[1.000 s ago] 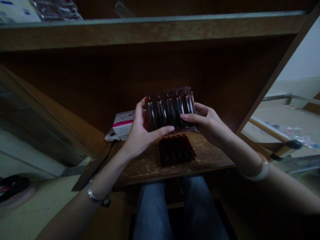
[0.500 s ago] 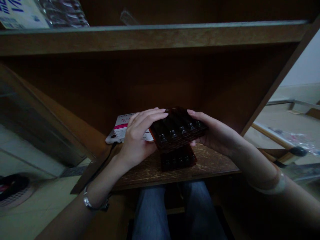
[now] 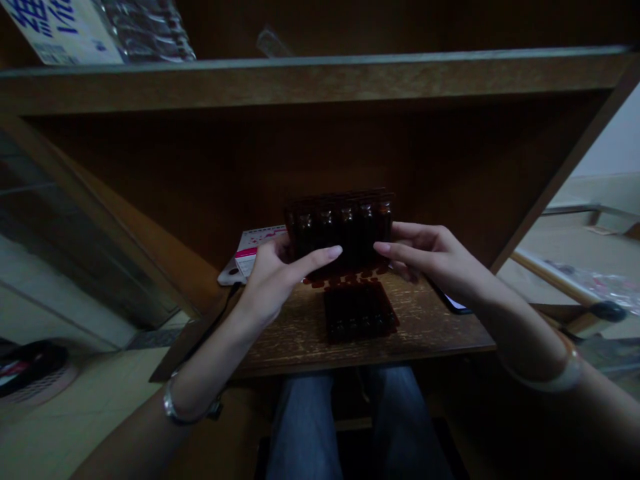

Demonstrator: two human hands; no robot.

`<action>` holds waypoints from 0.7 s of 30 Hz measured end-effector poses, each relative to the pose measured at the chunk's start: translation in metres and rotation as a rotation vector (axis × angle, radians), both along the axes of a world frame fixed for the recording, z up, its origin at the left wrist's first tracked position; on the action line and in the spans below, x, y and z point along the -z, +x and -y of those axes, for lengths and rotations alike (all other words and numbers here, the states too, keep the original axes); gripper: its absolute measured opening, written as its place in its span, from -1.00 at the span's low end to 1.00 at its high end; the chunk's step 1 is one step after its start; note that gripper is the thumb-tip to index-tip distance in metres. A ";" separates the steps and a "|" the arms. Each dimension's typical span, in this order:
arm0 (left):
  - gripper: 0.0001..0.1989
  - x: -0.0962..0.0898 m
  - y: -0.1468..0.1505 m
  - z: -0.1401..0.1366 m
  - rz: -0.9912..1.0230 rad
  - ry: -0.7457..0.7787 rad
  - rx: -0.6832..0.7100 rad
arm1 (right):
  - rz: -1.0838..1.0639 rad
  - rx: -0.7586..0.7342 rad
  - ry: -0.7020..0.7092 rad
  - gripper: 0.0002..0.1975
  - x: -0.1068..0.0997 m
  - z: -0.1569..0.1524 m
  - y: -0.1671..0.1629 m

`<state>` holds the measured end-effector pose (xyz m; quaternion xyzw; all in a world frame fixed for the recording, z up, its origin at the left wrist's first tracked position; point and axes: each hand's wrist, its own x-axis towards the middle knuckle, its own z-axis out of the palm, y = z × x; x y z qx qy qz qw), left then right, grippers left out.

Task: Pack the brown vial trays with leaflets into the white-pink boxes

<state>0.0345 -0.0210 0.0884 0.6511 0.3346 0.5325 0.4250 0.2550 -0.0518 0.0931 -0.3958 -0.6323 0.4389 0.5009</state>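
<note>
Between my two hands a stack of dark brown plastic trays [image 3: 345, 233] with bottle-shaped pockets stands on edge, its pocketed face toward me. My left hand [image 3: 275, 273] grips the left side, thumb across the front and fingers behind. At the right side my right hand [image 3: 420, 253] pinches the edge, thumb in front. Whether the stack's lower edge touches the wooden desktop [image 3: 300, 340] I cannot tell. A second dark brown tray [image 3: 360, 310] lies flat on the desktop just nearer to me. What the pockets hold is too dark to make out.
A white and pink box [image 3: 247, 250] and a white power strip [image 3: 229, 276] with a black cord are at the left. A phone [image 3: 456, 303] lies partly behind my right forearm. Overhead runs a shelf edge [image 3: 320, 80] with a carton [image 3: 75, 33] on it.
The stack has tipped up from a slanted, nearly flat position to upright and moved back from the lower tray. My left thumb now lies across its front. The view has shifted slightly.
</note>
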 end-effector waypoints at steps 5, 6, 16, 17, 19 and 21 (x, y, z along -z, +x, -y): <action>-0.66 0.004 -0.001 -0.006 0.021 -0.167 0.051 | 0.079 -0.029 0.088 -0.65 0.006 -0.001 0.000; -0.68 0.005 -0.002 -0.007 0.028 -0.204 0.059 | 0.148 0.012 0.142 -0.64 0.008 -0.002 0.002; -0.63 -0.006 0.000 0.000 0.194 -0.479 0.014 | 0.600 0.318 0.956 -0.33 0.026 -0.017 0.006; -0.62 -0.005 0.000 0.001 0.183 -0.507 0.020 | 0.599 0.317 0.973 -0.37 0.027 -0.016 0.004; -0.62 -0.003 0.002 0.004 0.151 -0.548 0.047 | 0.586 0.344 0.972 -0.50 0.031 -0.013 0.003; -0.63 -0.002 0.003 0.007 0.101 -0.530 0.109 | 0.586 0.368 0.962 -0.62 0.034 -0.011 0.006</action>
